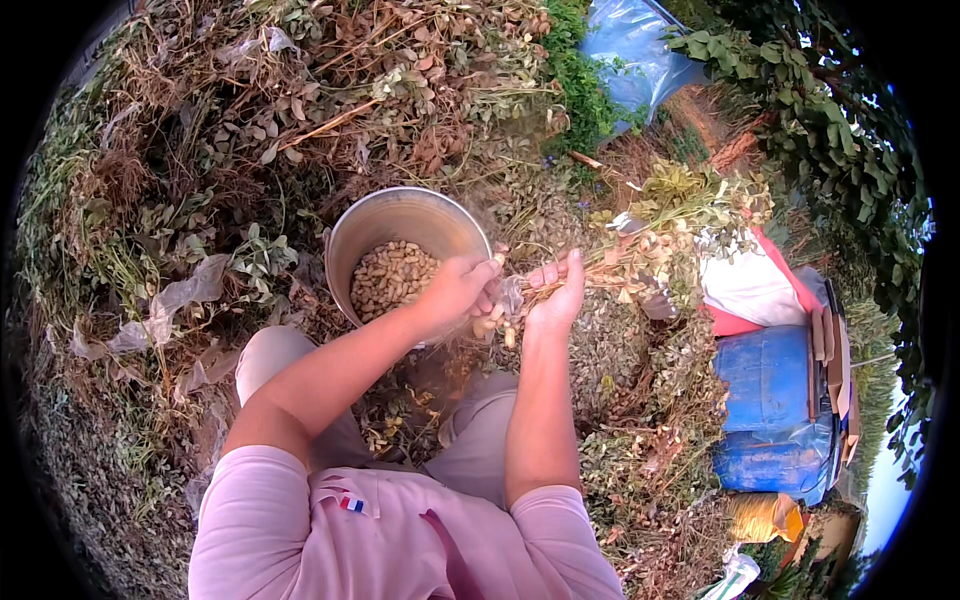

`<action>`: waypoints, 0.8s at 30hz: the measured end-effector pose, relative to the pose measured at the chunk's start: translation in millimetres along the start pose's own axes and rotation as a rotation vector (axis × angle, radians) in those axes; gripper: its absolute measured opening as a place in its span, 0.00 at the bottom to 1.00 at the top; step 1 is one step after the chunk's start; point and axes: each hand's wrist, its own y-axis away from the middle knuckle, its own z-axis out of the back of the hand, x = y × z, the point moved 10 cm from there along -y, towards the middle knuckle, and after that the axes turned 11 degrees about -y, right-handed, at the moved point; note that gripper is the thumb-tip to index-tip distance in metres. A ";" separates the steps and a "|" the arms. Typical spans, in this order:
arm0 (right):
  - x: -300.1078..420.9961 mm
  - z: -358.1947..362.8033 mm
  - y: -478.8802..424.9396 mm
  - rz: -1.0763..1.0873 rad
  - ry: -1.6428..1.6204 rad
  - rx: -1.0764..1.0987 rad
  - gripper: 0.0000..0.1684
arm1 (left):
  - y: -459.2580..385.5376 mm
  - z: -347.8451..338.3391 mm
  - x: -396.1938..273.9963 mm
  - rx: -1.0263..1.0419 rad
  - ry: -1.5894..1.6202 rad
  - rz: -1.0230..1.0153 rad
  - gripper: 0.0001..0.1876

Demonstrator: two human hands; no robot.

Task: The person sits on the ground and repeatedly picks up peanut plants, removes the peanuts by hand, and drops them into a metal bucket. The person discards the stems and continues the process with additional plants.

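My right hand (pixel 557 298) grips the stems of a dried peanut plant (pixel 600 274), whose leafy end extends to the right. Pods and roots hang from the plant's left end, and a peanut pod (pixel 510 336) dangles below. My left hand (pixel 459 289) is closed around pods at that root end, its fingers partly hidden and slightly blurred. A scrap of thin plastic film (pixel 512 294) is caught between the two hands. Under my left hand stands a metal bucket (pixel 405 196), tilted in view, with many loose peanuts (pixel 391 274) on its bottom.
Heaped dried peanut plants (pixel 315 135) surround the bucket, with torn plastic film (pixel 176 304) among them. My bent knees (pixel 274 356) flank the ground below the bucket. At right are blue barrels (pixel 765 379), a white and red sack (pixel 750 277) and a yellow sack (pixel 761 516). Blue plastic sheeting (pixel 630 52) lies beyond.
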 end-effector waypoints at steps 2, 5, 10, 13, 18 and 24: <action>0.9 1.7 -0.9 0.004 -0.003 -0.009 0.18 | 1.5 -3.2 0.0 0.063 0.095 0.043 0.19; 0.6 4.9 -1.2 0.003 0.015 -0.029 0.17 | 0.0 -0.5 -0.8 0.079 0.037 0.103 0.18; -4.1 -10.5 17.7 -0.015 0.038 -0.039 0.17 | 0.3 5.1 -9.3 -0.041 -0.330 -0.075 0.17; -11.0 -5.9 18.7 -0.047 0.030 -0.081 0.17 | -1.7 13.5 -25.7 -0.255 -0.757 -0.308 0.15; 4.8 9.2 3.5 0.001 -0.001 0.011 0.18 | -24.3 72.2 -2.9 -0.536 -1.047 -0.244 0.15; 31.9 21.5 -5.3 0.064 -0.113 -0.027 0.18 | -17.3 145.6 -26.4 -0.589 -0.945 -0.207 0.24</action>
